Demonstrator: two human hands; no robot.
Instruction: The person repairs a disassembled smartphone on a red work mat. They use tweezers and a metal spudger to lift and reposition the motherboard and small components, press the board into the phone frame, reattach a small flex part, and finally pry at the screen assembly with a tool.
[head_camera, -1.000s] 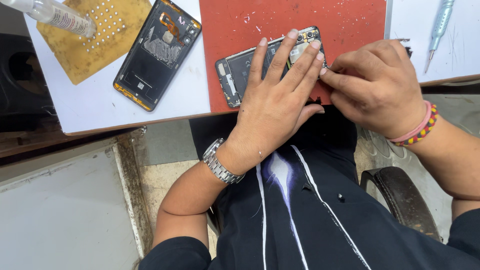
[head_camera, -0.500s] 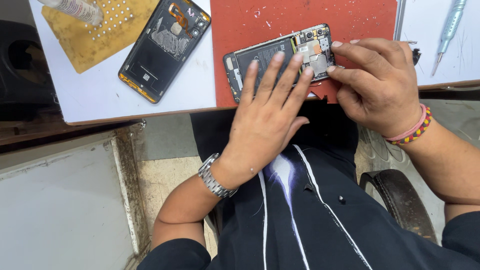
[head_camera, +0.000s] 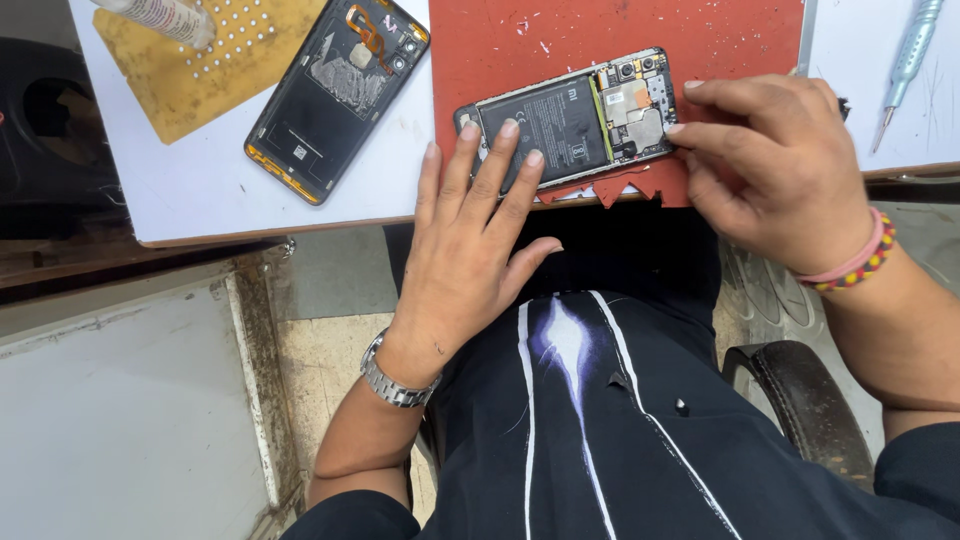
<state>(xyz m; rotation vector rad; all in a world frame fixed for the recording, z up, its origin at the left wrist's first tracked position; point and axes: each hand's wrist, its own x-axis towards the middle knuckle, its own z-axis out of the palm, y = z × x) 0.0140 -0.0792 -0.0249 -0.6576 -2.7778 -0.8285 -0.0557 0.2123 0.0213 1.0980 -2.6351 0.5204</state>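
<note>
The opened phone (head_camera: 570, 122) lies on the red mat (head_camera: 520, 45) at the near edge of the desk (head_camera: 200, 200). The left hand (head_camera: 470, 250), at its 7 o'clock, presses flat with open fingers on the battery. The right hand (head_camera: 775, 170), at 3 o'clock, pinches the phone's end. The back cover (head_camera: 335, 95) lies at 9 o'clock.

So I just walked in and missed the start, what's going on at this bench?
A person is working on an opened phone lying on a red mat. The left hand lies flat with its fingertips on the phone's battery end, and the right hand touches the circuit-board end. The removed back cover lies to the side on the white table, and a screwdriver lies at the far right.
</note>
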